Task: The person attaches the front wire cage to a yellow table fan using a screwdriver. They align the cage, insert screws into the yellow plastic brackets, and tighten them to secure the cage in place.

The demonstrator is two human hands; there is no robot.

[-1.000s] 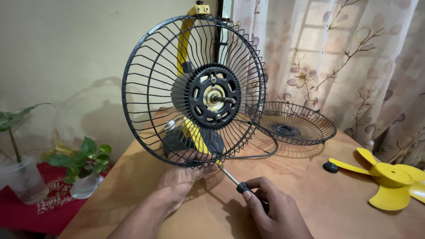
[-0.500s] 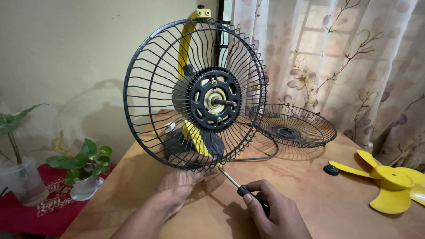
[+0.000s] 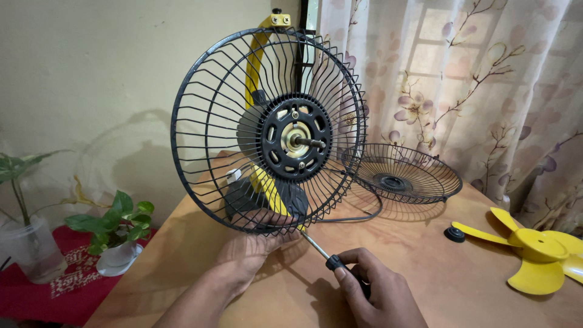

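Head camera showed the left hand gripping the lower rim of the fan guard, which stood upright on the wooden table. The right hand was clamped on a screwdriver, its tip at the guard's bottom edge, while a yellow blade lay well apart.

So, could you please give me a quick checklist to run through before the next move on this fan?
1. Left hand steadying the fan at the bottom of the rear guard: ok.
2. Right hand gripping the screwdriver handle: ok.
3. Screwdriver tip seated in a screw at the guard's lower edge: cannot tell, the wires hide it.
4. Motor shaft bare, blade off: ok.
5. Yellow blade and black cap lying apart on the table, away from the hands: ok.
6. Front guard set aside behind the fan: ok.
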